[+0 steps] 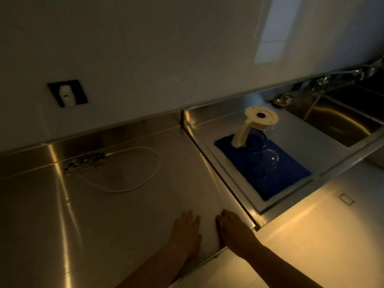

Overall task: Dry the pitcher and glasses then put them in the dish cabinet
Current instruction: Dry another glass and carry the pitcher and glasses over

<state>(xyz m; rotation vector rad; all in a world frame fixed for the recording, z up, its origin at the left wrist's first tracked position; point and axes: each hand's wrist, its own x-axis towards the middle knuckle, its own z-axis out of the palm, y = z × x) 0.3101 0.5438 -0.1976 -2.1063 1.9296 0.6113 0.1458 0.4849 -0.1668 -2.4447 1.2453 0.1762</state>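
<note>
While hands (187, 227) rest, cable (133, 175) lies near.

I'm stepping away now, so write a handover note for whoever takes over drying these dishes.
Left hand: open, flat on the steel counter, holding nothing.
Right hand: open, resting near the counter's edge, holding nothing.
Pitcher: upside down on the blue cloth on the drainboard beside the sink.
Glass: on the same cloth, in front of the pitcher; the dim light hides whether there are more.
Done: nothing evident.
Left: dry the pitcher and glasses, then put them in the cabinet, which is out of view.
</note>
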